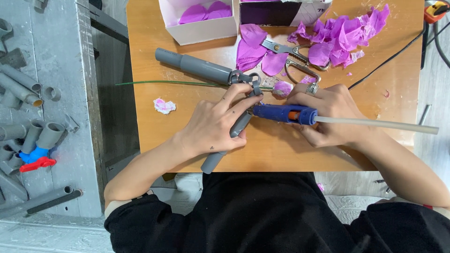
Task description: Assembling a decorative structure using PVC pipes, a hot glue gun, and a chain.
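Note:
My right hand [330, 112] grips a blue glue gun [283, 113] with a long pale glue stick [375, 124] sticking out to the right; its nozzle points left. My left hand [218, 124] rests on grey pliers-like handles [239, 126], fingertips pinching near the nozzle at a small grey part [255, 89]. A thin green wire stem [164, 83] runs left from there, ending by a small purple paper bud [282, 87].
A grey pipe tool [194, 67] lies above the stem. Scissors [293, 56], purple paper petals [342, 35] and two boxes [201, 28] sit at the table's far side. A pink paper scrap [164, 106] lies left. Grey pipe fittings [33, 126] fill the left bench. A black cable [389, 58] runs right.

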